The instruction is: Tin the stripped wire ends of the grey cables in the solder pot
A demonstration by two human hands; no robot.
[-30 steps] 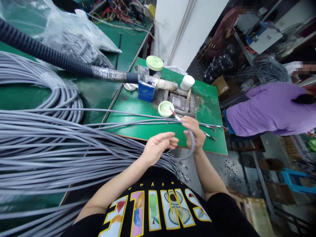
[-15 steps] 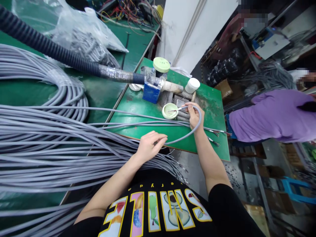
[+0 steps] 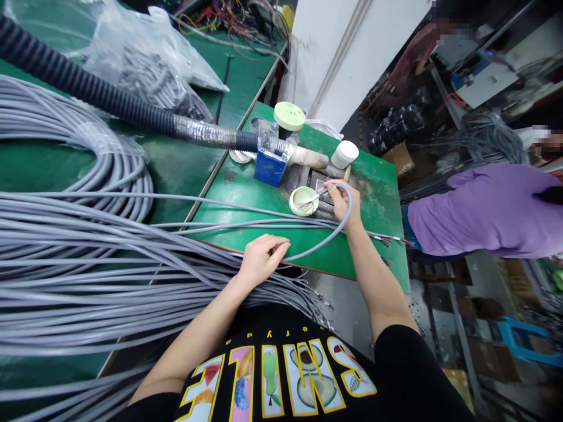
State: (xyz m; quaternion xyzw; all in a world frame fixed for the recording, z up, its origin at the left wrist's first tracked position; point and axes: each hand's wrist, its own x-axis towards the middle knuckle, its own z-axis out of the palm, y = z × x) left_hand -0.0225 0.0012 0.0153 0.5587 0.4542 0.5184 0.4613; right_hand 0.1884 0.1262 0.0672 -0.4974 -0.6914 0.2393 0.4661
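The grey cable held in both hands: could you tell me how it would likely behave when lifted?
The grey cable arcs smoothly between the left hand and right hand, so it is probably springy rather than limp. Its stripped wires look thin and probably bend easily.

Left hand [image 3: 260,258] low and near the torso, palm down, fingers curled in a loose pinch, forearm angled up from lower left. Right hand [image 3: 342,201] extended further forward, arm nearly straight, wrist bent, thumb and fingertips pinched together. Hands well apart.
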